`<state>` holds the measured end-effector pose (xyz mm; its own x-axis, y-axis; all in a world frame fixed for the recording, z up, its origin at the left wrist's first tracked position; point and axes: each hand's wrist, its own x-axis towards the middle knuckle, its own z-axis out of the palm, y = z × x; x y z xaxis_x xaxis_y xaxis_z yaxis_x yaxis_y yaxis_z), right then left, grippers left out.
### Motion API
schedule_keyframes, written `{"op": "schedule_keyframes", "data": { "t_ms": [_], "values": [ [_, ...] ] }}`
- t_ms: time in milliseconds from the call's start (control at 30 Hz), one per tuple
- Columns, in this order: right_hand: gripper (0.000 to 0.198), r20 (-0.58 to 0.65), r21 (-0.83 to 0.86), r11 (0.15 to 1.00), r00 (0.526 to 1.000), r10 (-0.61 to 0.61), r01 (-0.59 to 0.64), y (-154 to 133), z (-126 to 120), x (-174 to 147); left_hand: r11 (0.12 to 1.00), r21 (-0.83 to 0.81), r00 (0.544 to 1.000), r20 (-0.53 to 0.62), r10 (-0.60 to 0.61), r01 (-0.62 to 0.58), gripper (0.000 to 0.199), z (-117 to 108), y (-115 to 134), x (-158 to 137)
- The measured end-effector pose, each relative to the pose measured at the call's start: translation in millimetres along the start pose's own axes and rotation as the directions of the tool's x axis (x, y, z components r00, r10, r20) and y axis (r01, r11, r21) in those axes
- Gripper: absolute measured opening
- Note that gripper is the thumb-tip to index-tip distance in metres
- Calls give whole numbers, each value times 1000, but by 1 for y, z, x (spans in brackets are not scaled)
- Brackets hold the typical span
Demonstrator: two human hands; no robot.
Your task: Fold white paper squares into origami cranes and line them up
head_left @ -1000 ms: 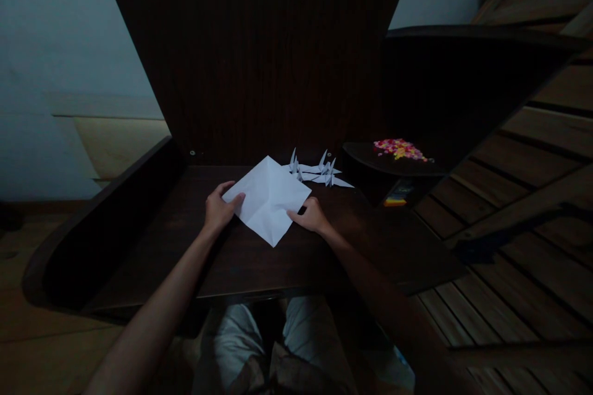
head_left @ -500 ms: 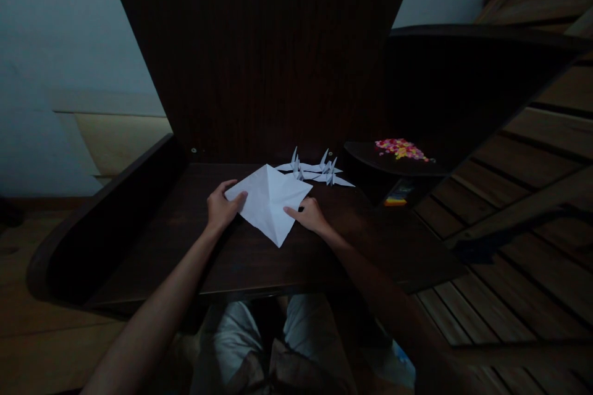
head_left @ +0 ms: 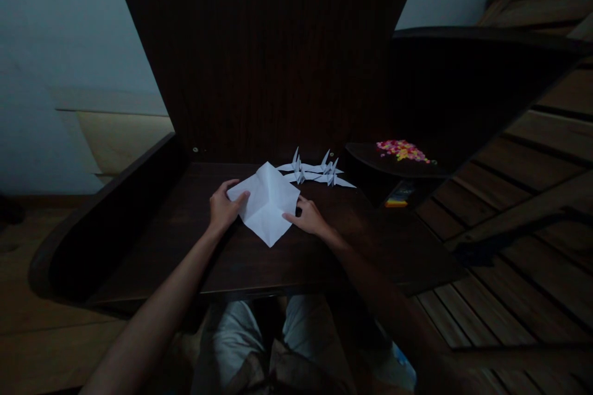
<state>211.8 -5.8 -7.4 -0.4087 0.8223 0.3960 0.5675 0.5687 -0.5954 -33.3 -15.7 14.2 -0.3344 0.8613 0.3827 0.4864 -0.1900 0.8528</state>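
Between my hands is a creased white sheet of paper (head_left: 266, 203), turned so that one corner points toward me. My left hand (head_left: 225, 207) grips its left corner, thumb on top and the other fingers partly hidden behind. On the right corner, my right hand (head_left: 309, 216) pinches the sheet the same way, its fingertips under the edge. Just behind the sheet stand several folded white paper cranes (head_left: 331, 174), close together with pointed necks and tails raised; the sheet covers part of the leftmost ones.
The dark wooden desk (head_left: 370, 241) has a raised side panel (head_left: 106, 216) at left and a tall back board (head_left: 269, 55). A small corner shelf (head_left: 370, 157) at right bears a pile of pink and yellow bits (head_left: 403, 150). Below it sits a yellow-edged item (head_left: 396, 202).
The sheet's right corner has moved inward and the paper looks narrower, its front corner shifted slightly left. Both hands keep their hold on it.
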Motion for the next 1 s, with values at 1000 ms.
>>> {"op": "schedule_keyframes", "data": {
  "t_ms": [1000],
  "values": [
    [57,420,-113,963,890,-178,246,-18,-13,-4,926,38,833,451,319,-375,23,2,-7,-14]
  ]
}}
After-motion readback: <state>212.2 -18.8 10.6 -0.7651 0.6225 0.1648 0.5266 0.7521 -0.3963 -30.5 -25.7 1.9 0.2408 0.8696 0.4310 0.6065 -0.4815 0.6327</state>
